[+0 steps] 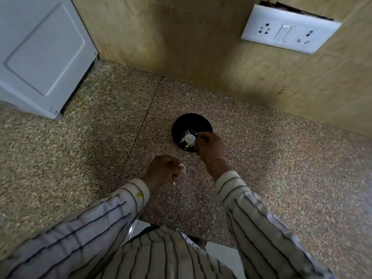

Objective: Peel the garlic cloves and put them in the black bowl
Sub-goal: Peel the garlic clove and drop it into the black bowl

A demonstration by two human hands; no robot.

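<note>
While the left hand (163,170) pinches garlic skin (181,167) just short of the black bowl (192,120), the right hand (209,146), curled over peeled garlic cloves (189,139) inside, its grip unclear, should release low.

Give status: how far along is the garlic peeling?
Done: white garlic lies in the black bowl. In hand: right hand is at that garlic, grip unclear; left hand pinches a pale scrap, probably peel. Left: no other cloves visible on the counter, so likely near the end.
</note>
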